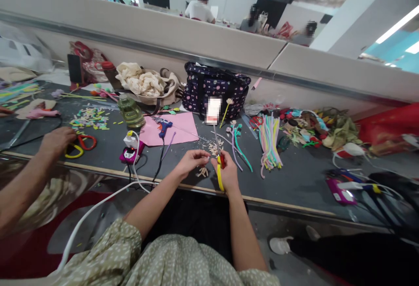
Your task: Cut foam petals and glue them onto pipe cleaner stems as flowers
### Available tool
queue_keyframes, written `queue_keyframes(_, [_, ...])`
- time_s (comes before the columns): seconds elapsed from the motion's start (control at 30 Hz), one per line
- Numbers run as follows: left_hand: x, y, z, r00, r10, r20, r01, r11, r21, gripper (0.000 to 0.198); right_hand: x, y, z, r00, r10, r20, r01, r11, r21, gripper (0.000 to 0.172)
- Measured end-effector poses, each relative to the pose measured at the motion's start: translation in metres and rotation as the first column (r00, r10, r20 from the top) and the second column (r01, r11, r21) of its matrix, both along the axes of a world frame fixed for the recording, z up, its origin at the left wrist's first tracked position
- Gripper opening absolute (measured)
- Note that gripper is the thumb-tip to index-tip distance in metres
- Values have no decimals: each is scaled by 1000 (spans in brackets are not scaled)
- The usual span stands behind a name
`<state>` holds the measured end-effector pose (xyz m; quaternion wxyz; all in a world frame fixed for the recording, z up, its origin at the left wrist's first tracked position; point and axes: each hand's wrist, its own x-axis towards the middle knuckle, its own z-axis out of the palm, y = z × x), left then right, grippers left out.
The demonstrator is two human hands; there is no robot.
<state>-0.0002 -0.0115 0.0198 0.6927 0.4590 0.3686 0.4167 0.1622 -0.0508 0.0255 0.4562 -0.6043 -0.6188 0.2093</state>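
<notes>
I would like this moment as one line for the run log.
left hand: near small beige pieces | right hand: holding scissors | blue glue gun: on pink sheet

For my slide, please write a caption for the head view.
The right hand holds scissors with yellow and red handles beside the left hand, near short beige pieces on the dark grey table.

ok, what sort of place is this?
Probably a craft workshop: scissors in the right hand, with a blue glue gun and a bundle of pastel stems on the long dark bench.
</notes>
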Motion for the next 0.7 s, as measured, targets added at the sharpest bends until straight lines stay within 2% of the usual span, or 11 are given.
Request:
queue_keyframes(0.13, [0, 3, 3, 979, 175, 105, -162, 979, -122, 33, 3, -22, -1, 973, -48, 226, 54, 998, -19, 38])
queue_keyframes(0.3, [3, 9, 5, 925, 318, 210, -266, 933, -243, 31, 5, -41, -22, 855, -95, 510, 92, 995, 32, 38])
queue_keyframes(0.47, [6, 10, 2, 904, 358, 235, -301, 921, -247, 29, 6, -46, -37, 809, -83, 582, 77, 996, 35, 38])
queue_keyframes(0.7, [7, 9, 0, 897, 384, 220, -333, 912, -239, 28, 5, -45, -39, 781, -105, 616, 89, 994, 57, 39])
